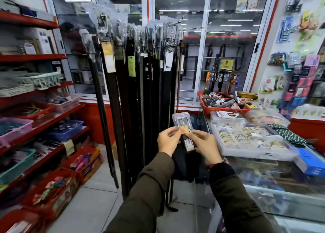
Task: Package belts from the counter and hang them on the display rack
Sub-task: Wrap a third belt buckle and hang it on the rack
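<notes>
Sleeves: two dark olive sleeves [151, 188] reach forward from the bottom edge.
Left hand [168, 139]: fingers pinched on the yellow tag [186, 129] at the belt's wrapped end.
Belt [184, 155]: held between both hands in front of the rack; its buckle end sits in a clear plastic sleeve [181, 120], the black strap drooping down toward the floor.
Right hand [204, 144]: thumb and fingers closed on the belt just below the plastic.
Display rack [140, 60]: left of and behind the hands, crowded with hanging dark belts in clear wrappers with paper tags.
Surface [263, 188]: glass, at right, carrying a clear tray of bangles [249, 139] and a red basket [225, 106].
</notes>
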